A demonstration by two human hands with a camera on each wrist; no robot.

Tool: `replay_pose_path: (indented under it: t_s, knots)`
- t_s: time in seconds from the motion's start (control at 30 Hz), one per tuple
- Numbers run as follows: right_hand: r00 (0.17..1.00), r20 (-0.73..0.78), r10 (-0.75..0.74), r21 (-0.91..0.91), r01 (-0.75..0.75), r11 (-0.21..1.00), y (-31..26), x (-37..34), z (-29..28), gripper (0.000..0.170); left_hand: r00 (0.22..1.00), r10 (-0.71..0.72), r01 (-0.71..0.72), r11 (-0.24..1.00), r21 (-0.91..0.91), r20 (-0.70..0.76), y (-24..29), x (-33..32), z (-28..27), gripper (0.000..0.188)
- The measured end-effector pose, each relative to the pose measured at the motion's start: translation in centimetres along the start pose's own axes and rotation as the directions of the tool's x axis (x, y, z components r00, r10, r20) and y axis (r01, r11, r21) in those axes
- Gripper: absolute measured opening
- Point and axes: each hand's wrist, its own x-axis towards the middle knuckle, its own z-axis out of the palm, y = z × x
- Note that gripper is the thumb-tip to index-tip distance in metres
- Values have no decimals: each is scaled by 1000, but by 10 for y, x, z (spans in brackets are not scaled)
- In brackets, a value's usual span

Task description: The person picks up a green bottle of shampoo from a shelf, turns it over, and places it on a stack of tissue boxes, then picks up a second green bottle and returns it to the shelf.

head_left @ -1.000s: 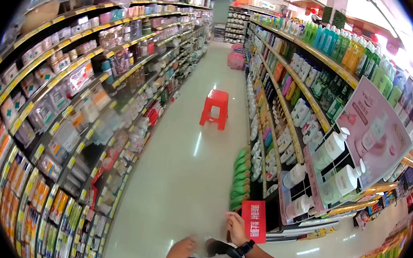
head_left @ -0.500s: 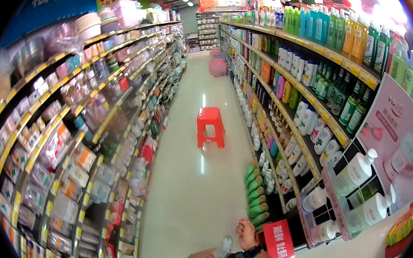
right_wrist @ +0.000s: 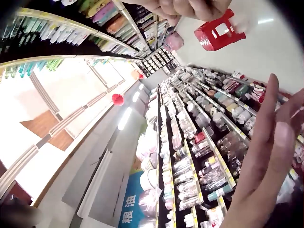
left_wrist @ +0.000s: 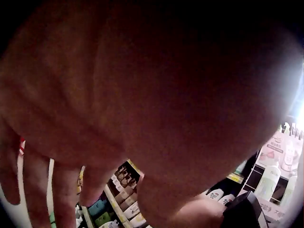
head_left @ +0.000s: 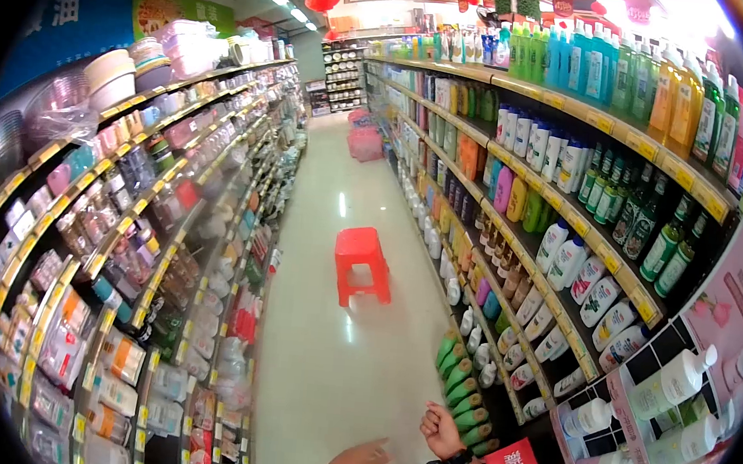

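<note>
Low in the head view, my left hand (head_left: 360, 462) is held out in front of my body with its fingers straight and blurred; nothing is in it. Its palm (left_wrist: 128, 104) fills most of the left wrist view, fingers spread below. Beside it, my right hand (head_left: 440, 431) is raised with its fingers loosely curled and holds nothing. Black bands circle both wrists. Nearest the right hand are the green packs (head_left: 465, 396) on the lowest right shelf and a red sign (head_left: 517, 463) with white writing. Neither hand grips any goods.
A red plastic stool (head_left: 360, 262) stands on the pale shiny aisle floor (head_left: 306, 340) ahead. Shelves of packaged housewares (head_left: 114, 395) line the left, and bottles (head_left: 605, 311) fill the right. White pump bottles (head_left: 674, 382) project at the near right corner. Pink bundles (head_left: 364, 142) sit farther down.
I have moved forward along the aisle; the stool and bottle shelves look nearer. The view has tilted upward. My left hand has swung, its fingers now straight; my right stays raised and loosely curled.
</note>
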Motion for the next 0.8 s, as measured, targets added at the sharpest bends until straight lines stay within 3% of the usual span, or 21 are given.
replay_pose_path:
  t_s: [0.03, 0.13, 0.2, 0.33, 0.37, 0.5, 0.6, 0.67, 0.77, 0.8]
  knots:
    - [1000, -16, 3, 5, -3, 1000, 0, 10, 1, 3, 998, 54, -53, 997, -48, 20, -10, 10, -10, 57]
    - [1000, -15, -12, 12, 12, 1000, -9, 59, 19, 3, 971, 237, -236, 970, 58, -10, -16, 35, -64, 58]
    - [1000, 1, -17, 19, 17, 1000, -12, 91, 31, 3, 991, 119, -115, 991, 69, -65, -26, 51, -106, 57]
    - [983, -26, -179, -84, 176, 981, -23, 159, 84, 7, 977, -94, 108, 992, 64, -192, -40, 74, -190, 60]
    - [974, -27, -225, -71, 223, 972, -24, 176, 98, 18, 966, 8, 49, 976, 214, -260, -73, 92, -208, 61]
    - [969, 20, -248, -172, 248, 953, -40, 230, 166, 9, 925, 23, 17, 995, 102, -380, -68, 101, -290, 63]
    - [957, 64, -284, -109, 289, 951, -64, 268, 192, 15, 933, -31, 82, 988, 127, -360, -74, 112, -335, 66]
    - [930, 71, -360, -38, 364, 931, -81, 285, 200, 20, 942, 26, 24, 989, 145, -336, -95, 128, -356, 66]
    - [907, -45, -418, 97, 421, 902, -101, 294, 220, 20, 969, 41, 2, 985, 170, -245, -108, 164, -382, 66]
    - [896, -93, -433, 190, 443, 876, -111, 303, 225, 23, 964, 113, -79, 986, 149, -239, -111, 190, -395, 58]
